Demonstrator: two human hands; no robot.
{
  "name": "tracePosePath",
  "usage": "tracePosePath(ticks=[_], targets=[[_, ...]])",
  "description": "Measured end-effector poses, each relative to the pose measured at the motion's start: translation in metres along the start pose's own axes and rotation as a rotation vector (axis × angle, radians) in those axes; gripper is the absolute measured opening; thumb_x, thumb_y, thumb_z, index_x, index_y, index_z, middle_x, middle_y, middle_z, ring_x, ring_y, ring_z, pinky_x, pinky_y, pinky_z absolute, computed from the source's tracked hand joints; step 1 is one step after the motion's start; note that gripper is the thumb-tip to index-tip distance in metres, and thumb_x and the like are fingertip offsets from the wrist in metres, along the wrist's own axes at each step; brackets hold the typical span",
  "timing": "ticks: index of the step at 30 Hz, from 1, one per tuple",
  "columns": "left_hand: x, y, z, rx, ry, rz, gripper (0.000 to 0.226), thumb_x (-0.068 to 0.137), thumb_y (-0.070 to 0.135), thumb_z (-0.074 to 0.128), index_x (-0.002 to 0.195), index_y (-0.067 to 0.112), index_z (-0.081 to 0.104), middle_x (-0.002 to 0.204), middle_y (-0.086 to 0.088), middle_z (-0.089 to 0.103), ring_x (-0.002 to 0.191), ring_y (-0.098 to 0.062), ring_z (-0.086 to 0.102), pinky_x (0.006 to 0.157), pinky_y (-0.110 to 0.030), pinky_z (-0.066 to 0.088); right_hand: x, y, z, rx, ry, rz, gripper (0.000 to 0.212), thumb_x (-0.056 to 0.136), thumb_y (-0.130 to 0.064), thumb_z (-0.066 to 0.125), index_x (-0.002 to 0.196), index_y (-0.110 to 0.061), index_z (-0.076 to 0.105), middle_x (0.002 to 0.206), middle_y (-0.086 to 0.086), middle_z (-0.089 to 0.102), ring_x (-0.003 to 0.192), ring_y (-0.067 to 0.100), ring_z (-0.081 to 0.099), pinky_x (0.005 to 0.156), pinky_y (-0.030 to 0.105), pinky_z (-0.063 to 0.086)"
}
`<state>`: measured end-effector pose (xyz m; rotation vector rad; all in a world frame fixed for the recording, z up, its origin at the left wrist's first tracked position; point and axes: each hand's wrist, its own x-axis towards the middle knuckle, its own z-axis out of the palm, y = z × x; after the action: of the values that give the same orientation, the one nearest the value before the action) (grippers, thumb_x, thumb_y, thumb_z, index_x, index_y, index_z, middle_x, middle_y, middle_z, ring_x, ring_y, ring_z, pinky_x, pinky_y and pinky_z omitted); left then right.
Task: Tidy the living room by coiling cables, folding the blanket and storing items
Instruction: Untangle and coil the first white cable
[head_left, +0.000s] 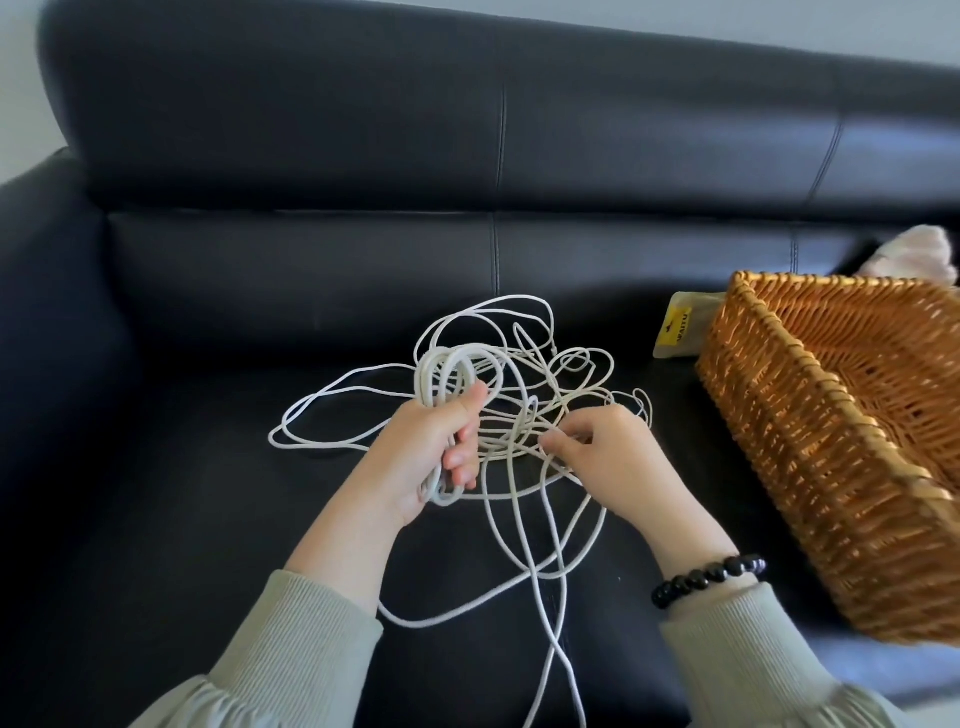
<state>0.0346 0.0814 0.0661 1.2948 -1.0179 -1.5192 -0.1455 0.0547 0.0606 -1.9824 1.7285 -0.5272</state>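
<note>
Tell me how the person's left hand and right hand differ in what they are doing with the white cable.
The left hand grips a bundle of coiled loops; the right hand pinches at the loose tangle lying on the sofa. The right wrist wears a black bead bracelet; the left wrist is bare. Both have pale green sleeves.

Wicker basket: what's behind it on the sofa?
Behind the wicker basket lie a yellow-labelled pouch at its left corner and pale pink fabric past its far rim. The basket covers part of both.
</note>
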Motion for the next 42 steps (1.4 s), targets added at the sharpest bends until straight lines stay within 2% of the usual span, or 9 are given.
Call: tracePosePath(ticks=[11,15,18,21,23,25,28,37,42], targets=[[0.003,0.006,-0.010,-0.543,0.242,0.089,0.048,0.096,0.042,0.049,0.057,0.016,0.038,0.044,0.003,0.030,0.038,-0.010,0.031,0.051,-0.022,0.034,0.008,0.010,-0.005,0.268,0.352,0.241,0.033,0.094,-0.023,0.054,0.076,0.003,0.063,0.064,0.021,0.058,0.051,0.024,0.049,0.054,0.041,0.051],[0.006,0.005,-0.014,-0.653,0.344,0.076,0.049,0.096,0.044,0.051,0.058,0.017,0.037,0.045,0.005,0.028,0.038,-0.009,0.029,0.053,-0.023,0.035,0.006,0.011,-0.008,0.484,0.467,0.310,0.022,0.097,-0.020,0.050,0.082,-0.013,0.065,0.058,0.009,0.063,0.041,0.008,0.055,0.043,0.018,0.042],[0.006,0.006,-0.015,-0.542,0.332,0.056,0.048,0.096,0.042,0.052,0.058,0.016,0.038,0.044,0.004,0.030,0.037,-0.010,0.031,0.050,-0.023,0.037,0.009,0.014,-0.007,0.471,0.429,0.284,0.022,0.096,-0.007,0.047,0.101,-0.014,0.067,0.083,0.006,0.070,0.051,0.010,0.051,0.044,0.018,0.036],[0.003,0.007,-0.012,-0.323,0.218,0.058,0.046,0.096,0.039,0.053,0.059,0.014,0.039,0.044,0.001,0.032,0.038,-0.012,0.034,0.046,-0.023,0.037,0.008,0.010,-0.003,0.249,0.349,0.186,0.054,0.080,0.015,0.043,0.121,-0.014,0.063,0.127,0.006,0.052,0.101,0.021,0.055,0.074,0.030,0.051],[0.001,0.008,-0.009,-0.203,0.163,0.062,0.046,0.095,0.038,0.052,0.059,0.013,0.039,0.045,0.000,0.032,0.039,-0.013,0.034,0.047,-0.024,0.038,0.004,0.002,0.001,0.152,0.391,0.091,0.059,0.077,0.016,0.044,0.128,-0.011,0.057,0.138,0.006,0.042,0.129,0.023,0.037,0.107,0.033,0.035],[-0.001,0.008,-0.006,-0.119,0.137,0.063,0.047,0.096,0.037,0.051,0.058,0.011,0.039,0.045,-0.001,0.032,0.039,-0.013,0.034,0.051,-0.026,0.039,0.001,-0.007,0.005,0.102,0.431,-0.039,0.054,0.082,0.013,0.044,0.130,-0.009,0.054,0.139,0.005,0.043,0.133,0.019,0.031,0.108,0.016,0.019],[-0.003,0.010,-0.007,-0.061,0.107,0.064,0.049,0.096,0.038,0.050,0.057,0.010,0.040,0.044,-0.001,0.034,0.039,-0.012,0.036,0.058,-0.030,0.039,-0.001,-0.015,0.015,0.074,0.310,-0.170,0.048,0.088,0.006,0.045,0.133,-0.011,0.051,0.136,0.000,0.046,0.131,0.012,0.033,0.098,0.001,0.012],[-0.006,0.011,-0.012,-0.250,-0.036,0.096,0.041,0.077,0.045,0.055,0.055,0.013,0.041,0.043,0.001,0.031,0.037,-0.011,0.031,0.046,-0.022,0.036,0.001,-0.025,0.036,0.327,0.073,-0.027,0.030,0.098,-0.027,0.045,0.093,-0.006,0.066,0.083,0.015,0.068,0.068,0.029,0.061,0.065,0.037,0.050],[-0.004,0.008,-0.012,-0.353,-0.095,0.136,0.043,0.080,0.044,0.051,0.049,0.016,0.045,0.040,0.003,0.030,0.035,-0.010,0.032,0.045,-0.021,0.037,-0.001,-0.025,0.034,0.345,-0.072,-0.046,0.023,0.094,-0.036,0.053,0.087,-0.021,0.068,0.072,0.006,0.070,0.047,0.007,0.053,0.050,0.019,0.042]])
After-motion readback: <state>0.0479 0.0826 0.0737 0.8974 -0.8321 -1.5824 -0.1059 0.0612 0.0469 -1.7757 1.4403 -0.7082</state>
